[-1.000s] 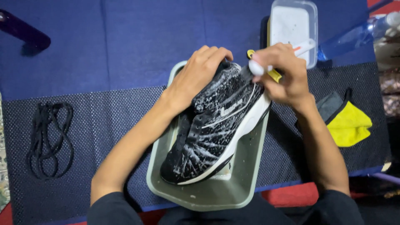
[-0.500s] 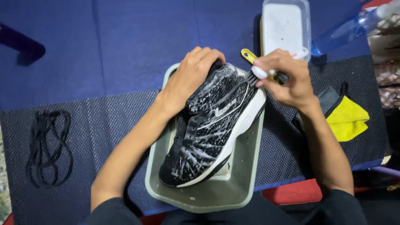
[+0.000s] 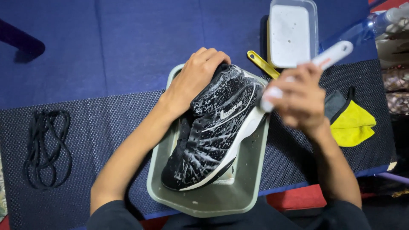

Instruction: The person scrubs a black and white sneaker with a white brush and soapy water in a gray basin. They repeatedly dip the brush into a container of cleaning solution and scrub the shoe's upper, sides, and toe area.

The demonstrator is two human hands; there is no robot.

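Motion blurs the right hand (image 3: 300,96) and its white brush (image 3: 328,57); the spray bottle (image 3: 375,23) is cut off.

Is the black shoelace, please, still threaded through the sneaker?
No, the black shoelace lies coiled on the mat, apart from the sneaker.

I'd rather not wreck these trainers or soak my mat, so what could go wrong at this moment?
The soapy black shoe lies tilted across the grey tub, its toe over the rim; only the left hand steadies it, so it could slip out. The right hand holds a white brush above the mat, blurred; foam may flick onto it or the yellow cloth. The open container nearby could get knocked.
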